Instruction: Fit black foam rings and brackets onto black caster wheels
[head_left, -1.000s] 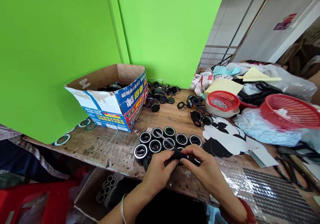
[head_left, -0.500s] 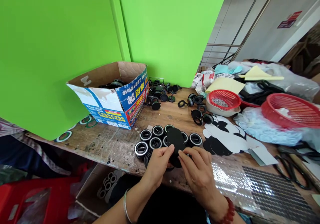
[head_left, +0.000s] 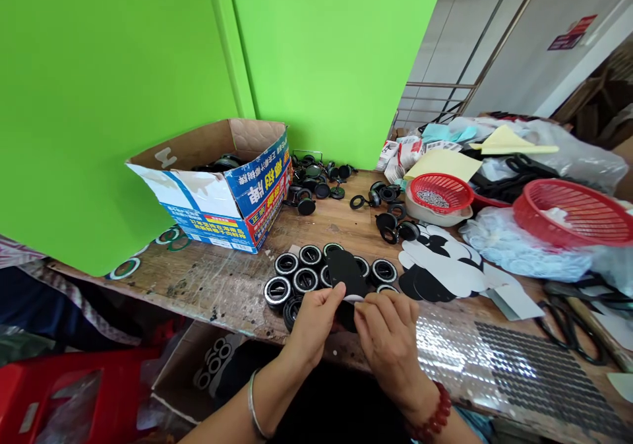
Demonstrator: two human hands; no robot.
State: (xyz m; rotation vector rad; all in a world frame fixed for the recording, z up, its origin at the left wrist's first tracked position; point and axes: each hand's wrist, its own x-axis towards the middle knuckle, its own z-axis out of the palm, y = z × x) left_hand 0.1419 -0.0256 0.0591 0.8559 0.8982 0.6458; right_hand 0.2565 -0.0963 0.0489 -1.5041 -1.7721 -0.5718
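Both my hands hold a black, rounded flat piece [head_left: 347, 272] above the near edge of the workbench. My left hand [head_left: 311, 325] pinches its left side, thumb on top. The fingers of my right hand [head_left: 388, 335] are closed on its right side. Across its middle a pale edge shows, and a darker lower part hangs below between the hands. Just beyond my hands stand several round black parts with silvery rims [head_left: 277, 290], some covered by the piece. To the right lie black and white cut-out shapes [head_left: 445, 269].
A blue and white carton [head_left: 208, 200] with black parts stands at the left. Loose black round parts [head_left: 316, 183] lie behind. On the right are red baskets [head_left: 573, 213], a bowl, plastic bags, scissors [head_left: 573, 332] and a sheet of small dark dots [head_left: 544, 371].
A pale edge now shows across the middle of the black piece, where it was plain black before. My right fingers have curled in closer. The view has shifted slightly.
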